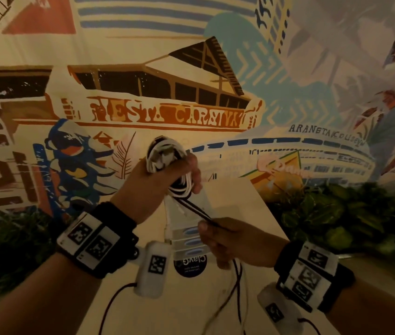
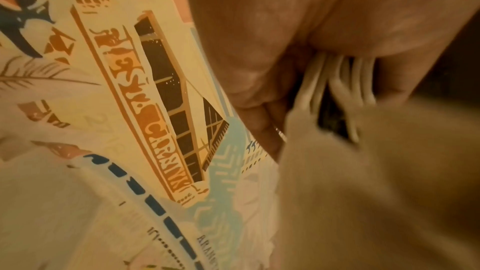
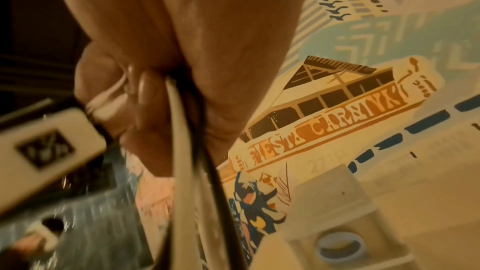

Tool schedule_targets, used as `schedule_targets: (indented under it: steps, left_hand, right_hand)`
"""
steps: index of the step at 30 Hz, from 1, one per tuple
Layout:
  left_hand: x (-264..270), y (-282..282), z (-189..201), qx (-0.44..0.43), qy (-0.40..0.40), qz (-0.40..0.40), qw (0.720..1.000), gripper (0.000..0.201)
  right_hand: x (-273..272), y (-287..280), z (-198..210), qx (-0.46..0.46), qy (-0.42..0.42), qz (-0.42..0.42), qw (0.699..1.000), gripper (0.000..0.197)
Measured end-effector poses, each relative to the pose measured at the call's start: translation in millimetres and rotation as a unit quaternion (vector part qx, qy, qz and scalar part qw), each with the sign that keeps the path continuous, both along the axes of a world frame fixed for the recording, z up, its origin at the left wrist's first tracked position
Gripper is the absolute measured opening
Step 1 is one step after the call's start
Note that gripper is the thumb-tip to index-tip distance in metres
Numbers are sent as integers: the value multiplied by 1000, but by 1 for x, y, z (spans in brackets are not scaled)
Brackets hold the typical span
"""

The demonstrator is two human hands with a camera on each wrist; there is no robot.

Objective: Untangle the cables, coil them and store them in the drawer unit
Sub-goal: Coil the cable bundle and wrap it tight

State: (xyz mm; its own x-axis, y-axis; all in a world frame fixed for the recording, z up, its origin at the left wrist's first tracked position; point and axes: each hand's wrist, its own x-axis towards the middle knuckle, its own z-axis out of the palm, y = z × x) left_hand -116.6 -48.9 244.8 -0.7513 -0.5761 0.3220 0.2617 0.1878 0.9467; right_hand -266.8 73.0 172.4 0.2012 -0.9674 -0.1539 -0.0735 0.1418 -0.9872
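My left hand [image 1: 167, 172] is raised above the table and grips a coil of white and dark cables [image 1: 165, 153] wound round its fingers; the white strands [image 2: 340, 81] show between fingers and palm in the left wrist view. From the coil a white and a dark strand [image 1: 194, 209] run down to my right hand [image 1: 225, 240], which pinches them; these strands [image 3: 192, 151] pass through its grip, and loose ends hang below onto the table. The clear drawer unit [image 1: 191, 238] with oval blue handles stands under the hands, its drawers closed.
The pale table [image 1: 244, 204] runs away from me toward a painted mural wall [image 1: 167, 112]. Green leafy plants [image 1: 336, 213] flank the table on both sides. A round dark sticker [image 1: 190, 265] lies in front of the drawer unit.
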Motion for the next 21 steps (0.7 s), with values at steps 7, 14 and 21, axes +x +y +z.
schedule_targets:
  steps: [7, 14, 21]
  left_hand:
    - [1, 9, 0, -2, -27, 30, 999, 26]
    - [-4, 26, 5, -32, -23, 26, 999, 29]
    - [0, 31, 4, -89, -12, 58, 994, 20]
  right_hand:
    - [-12, 4, 13, -15, 128, 23, 991, 36]
    - [11, -2, 24, -82, 124, 13, 989, 22]
    - [26, -7, 21, -188, 134, -81, 970, 57]
